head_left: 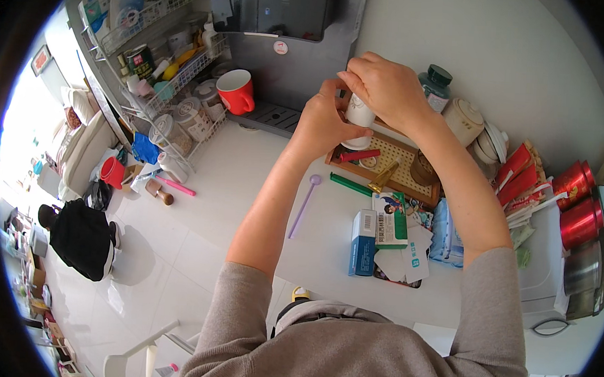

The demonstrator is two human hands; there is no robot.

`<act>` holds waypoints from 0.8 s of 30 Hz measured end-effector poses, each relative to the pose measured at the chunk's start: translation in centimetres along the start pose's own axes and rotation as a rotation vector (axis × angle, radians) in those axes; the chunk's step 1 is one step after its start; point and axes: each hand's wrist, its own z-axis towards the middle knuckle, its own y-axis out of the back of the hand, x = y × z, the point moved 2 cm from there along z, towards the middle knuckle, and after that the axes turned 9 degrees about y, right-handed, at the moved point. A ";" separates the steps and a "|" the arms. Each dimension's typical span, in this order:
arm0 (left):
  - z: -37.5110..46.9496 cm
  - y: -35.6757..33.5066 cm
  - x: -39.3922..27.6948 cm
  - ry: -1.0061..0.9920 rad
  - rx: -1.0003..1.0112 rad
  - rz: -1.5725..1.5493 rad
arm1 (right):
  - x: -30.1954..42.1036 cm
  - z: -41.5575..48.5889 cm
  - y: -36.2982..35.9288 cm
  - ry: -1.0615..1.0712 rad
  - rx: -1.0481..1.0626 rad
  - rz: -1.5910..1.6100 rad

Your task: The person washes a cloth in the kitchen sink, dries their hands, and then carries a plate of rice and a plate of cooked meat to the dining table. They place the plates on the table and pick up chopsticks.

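My left hand (326,120) grips a white patterned cylindrical container (359,112) from the side, upright over the left end of a wooden tray (429,195) with a woven base. At the container's top are the bent fingers of my right hand (384,88); what exactly they pinch is hidden. On the tray lie a red stick-like item (360,155), a gold tube (383,176) and a round brown pot (424,169). In front of it are a green strip (351,184), a purple stirring spoon (306,204), a green-and-white box (391,219) and a blue-and-white box (363,243).
A red mug (235,92) stands on the grey dispenser's drip tray (272,116). Left is a wire rack (185,75) with jars. A dark green bottle (435,83), lidded ceramic jars (461,122) and red tins (579,223) stand right. A person (81,238) in black is at far left.
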 end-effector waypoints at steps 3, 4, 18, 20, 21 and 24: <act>0.5 -0.2 0.1 -0.044 -0.014 -0.015 | -0.5 0.2 -0.5 -0.013 0.056 0.010; 1.2 -0.4 0.3 -0.113 -0.036 -0.012 | -0.8 0.6 -0.5 -0.019 0.062 0.016; 8.6 -4.1 2.1 -0.374 -0.517 0.245 | -8.2 1.9 -2.5 -0.133 0.084 0.172; 9.3 -4.7 3.1 -0.363 -0.517 0.217 | -8.5 1.8 -3.0 -0.138 0.088 0.162; 9.5 -4.8 3.1 -0.356 -0.502 0.238 | -8.7 1.8 -3.2 -0.131 0.081 0.160; 9.9 -4.9 3.2 -0.346 -0.463 0.271 | -9.2 2.2 -3.3 -0.130 0.103 0.126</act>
